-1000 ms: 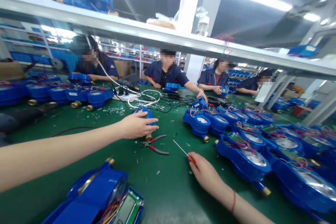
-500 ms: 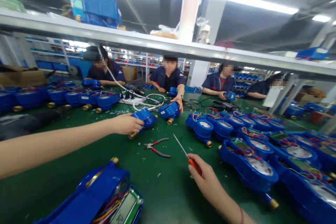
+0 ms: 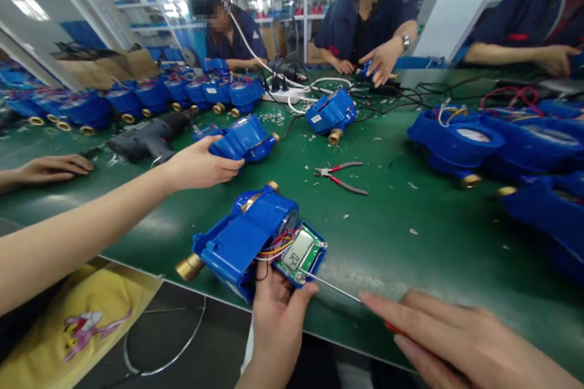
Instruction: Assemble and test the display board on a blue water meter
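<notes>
My left hand [image 3: 277, 310] grips the lower edge of a display circuit board [image 3: 314, 242], thumb in front and fingers behind. Its small screen is lit with digits, and coloured wires run from it into a blue water meter [image 3: 241, 237] lying on its side with brass ends. In my right hand [image 3: 456, 328] is a screwdriver [image 3: 340, 289] with a mostly hidden orange handle. Its thin shaft reaches to the board's lower corner; whether the tip touches a screw I cannot tell. Beyond lie red-and-grey cutting pliers [image 3: 340, 177], jaws apart.
From the left, a co-worker's hand [image 3: 201, 163] holds another blue meter [image 3: 244, 140]. One meter [image 3: 331, 112] stands behind the pliers. A power drill [image 3: 150, 137] lies at left, near a power strip [image 3: 285, 94]. Meters [image 3: 460, 140] line the right side; people sit opposite.
My view has tilted down and left. My left hand has come into view holding the board, and the screwdriver tip has moved onto it. The person opposite has let go of a meter.
</notes>
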{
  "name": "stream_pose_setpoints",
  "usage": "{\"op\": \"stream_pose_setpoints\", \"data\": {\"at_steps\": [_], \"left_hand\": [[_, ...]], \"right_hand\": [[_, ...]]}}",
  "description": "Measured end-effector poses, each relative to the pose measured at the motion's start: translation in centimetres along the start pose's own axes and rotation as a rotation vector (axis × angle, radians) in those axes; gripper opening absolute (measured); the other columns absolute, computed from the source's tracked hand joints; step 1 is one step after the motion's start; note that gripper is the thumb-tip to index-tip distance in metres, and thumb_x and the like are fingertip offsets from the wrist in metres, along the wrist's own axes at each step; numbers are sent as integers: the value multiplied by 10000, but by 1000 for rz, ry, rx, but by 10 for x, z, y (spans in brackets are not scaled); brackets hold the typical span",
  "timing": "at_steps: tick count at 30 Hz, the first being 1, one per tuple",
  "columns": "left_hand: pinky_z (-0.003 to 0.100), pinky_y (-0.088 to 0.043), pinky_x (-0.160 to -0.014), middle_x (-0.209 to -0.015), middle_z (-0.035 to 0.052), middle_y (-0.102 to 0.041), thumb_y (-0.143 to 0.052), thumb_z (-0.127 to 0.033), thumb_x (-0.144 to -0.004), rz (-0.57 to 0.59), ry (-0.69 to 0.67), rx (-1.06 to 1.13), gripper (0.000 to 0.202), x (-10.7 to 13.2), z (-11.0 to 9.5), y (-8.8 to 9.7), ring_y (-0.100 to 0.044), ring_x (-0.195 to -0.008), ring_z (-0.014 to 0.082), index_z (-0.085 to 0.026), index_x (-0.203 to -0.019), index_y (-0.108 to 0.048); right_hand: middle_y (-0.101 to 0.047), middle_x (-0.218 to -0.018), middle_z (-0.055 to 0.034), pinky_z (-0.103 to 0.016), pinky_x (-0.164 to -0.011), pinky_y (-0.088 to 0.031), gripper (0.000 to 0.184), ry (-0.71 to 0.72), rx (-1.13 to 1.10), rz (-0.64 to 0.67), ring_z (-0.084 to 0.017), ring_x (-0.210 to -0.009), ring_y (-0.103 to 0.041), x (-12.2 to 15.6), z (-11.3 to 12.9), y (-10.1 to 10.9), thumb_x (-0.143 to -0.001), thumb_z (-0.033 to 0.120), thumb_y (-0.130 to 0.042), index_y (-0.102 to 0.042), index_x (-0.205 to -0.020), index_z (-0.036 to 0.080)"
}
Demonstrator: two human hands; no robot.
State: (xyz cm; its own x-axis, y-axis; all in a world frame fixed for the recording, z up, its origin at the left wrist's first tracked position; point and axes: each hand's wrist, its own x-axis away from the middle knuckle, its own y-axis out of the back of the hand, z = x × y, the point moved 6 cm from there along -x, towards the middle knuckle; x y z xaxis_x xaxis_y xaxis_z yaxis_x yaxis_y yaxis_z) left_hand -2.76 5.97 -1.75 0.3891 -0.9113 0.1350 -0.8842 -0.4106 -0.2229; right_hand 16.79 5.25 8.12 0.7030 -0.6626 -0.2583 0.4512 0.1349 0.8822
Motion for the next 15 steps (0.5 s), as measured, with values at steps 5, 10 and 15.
{"op": "stream_pose_setpoints", "data": {"at_steps": [5,10,15], "left_hand": [[262,-547,-874,-1145,98,-709,-794,-191,-670,-13,11,-18,847,3,-3,-1,-684,-1038,211,-256,-1380,-336],[288,-546,-884,-1144,101,-708,-797,-200,-655,-21,-6,-16,835,3,-7,-3,-679,-1051,229,-256,-1361,-354],[284,-560,-844,-1117,104,-715,-789,-201,-638,-40,-3,-30,828,3,-10,-6,-692,-1016,235,-242,-1346,-361]], "right_hand": [[-599,-675,20,-207,-366,-410,500,1,70,17,-117,-447,-564,-5,9,-4,-874,74,-316,-450,-1340,193],[-587,-651,26,-214,-329,-378,522,1,101,19,-112,-412,-542,-9,13,-4,-858,72,-335,-435,-1359,177],[-597,-638,21,-215,-294,-375,452,3,120,20,-101,-374,-543,-6,19,-11,-905,124,-326,-462,-1335,154]]}}
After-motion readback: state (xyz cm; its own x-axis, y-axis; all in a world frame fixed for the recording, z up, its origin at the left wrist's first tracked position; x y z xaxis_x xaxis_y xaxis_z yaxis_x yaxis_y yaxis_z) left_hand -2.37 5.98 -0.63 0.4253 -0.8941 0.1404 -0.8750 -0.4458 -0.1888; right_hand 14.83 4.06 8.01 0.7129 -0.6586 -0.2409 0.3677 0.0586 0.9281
